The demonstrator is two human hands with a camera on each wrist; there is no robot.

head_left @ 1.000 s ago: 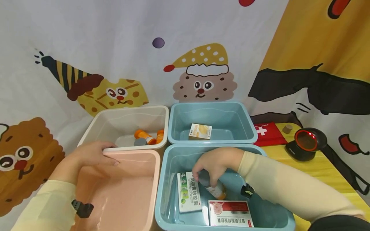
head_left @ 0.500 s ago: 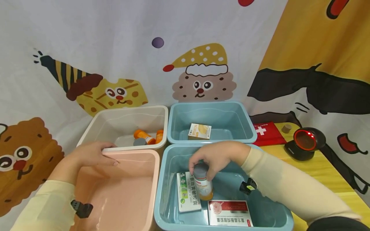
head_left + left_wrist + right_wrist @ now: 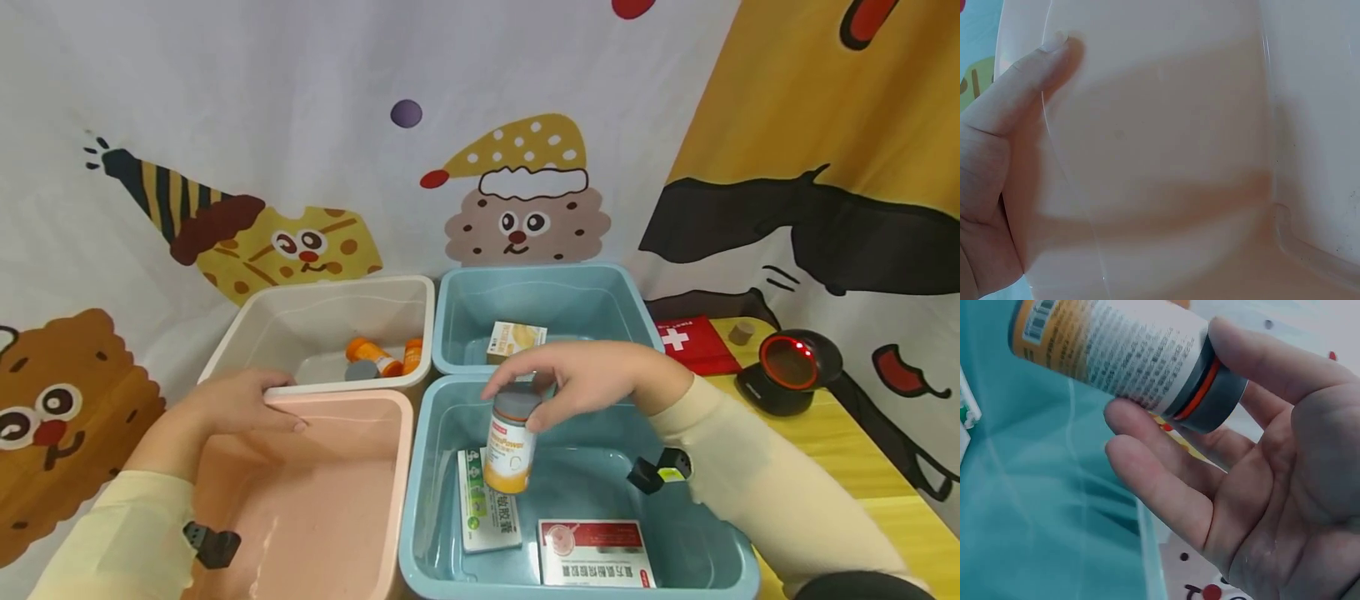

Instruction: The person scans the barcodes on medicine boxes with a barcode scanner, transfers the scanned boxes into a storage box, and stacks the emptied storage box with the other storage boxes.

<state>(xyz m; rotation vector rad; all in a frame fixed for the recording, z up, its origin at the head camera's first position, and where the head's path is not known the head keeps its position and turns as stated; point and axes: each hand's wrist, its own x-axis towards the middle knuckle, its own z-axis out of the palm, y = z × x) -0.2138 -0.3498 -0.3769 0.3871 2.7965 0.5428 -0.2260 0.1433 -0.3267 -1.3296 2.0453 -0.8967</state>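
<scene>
My right hand [image 3: 581,379] pinches a pill bottle [image 3: 510,450] near its grey cap, holding it up over the front blue bin [image 3: 417,467]. White and orange label text shows on the bottle [image 3: 1129,350] in the right wrist view, with thumb and fingers at the cap end. Below it lie a white and green medicine box [image 3: 480,521], partly covered by the bottle, and a red and white medicine box [image 3: 596,554]. My left hand [image 3: 243,402] grips the back rim of the pink bin [image 3: 382,402]; its thumb [image 3: 1029,75] lies along the inner wall in the left wrist view.
Behind stands a beige bin [image 3: 262,312] with orange bottles [image 3: 375,356] and a grey-capped one. A back blue bin [image 3: 461,308] holds a small box [image 3: 517,337]. On the yellow table at right are a red first-aid pouch [image 3: 693,346] and a black scanner [image 3: 795,371].
My right hand has tipped the bottle upright and raised it off the front blue bin's floor, moving slightly left and away from me. The left hand stays on the rim.
</scene>
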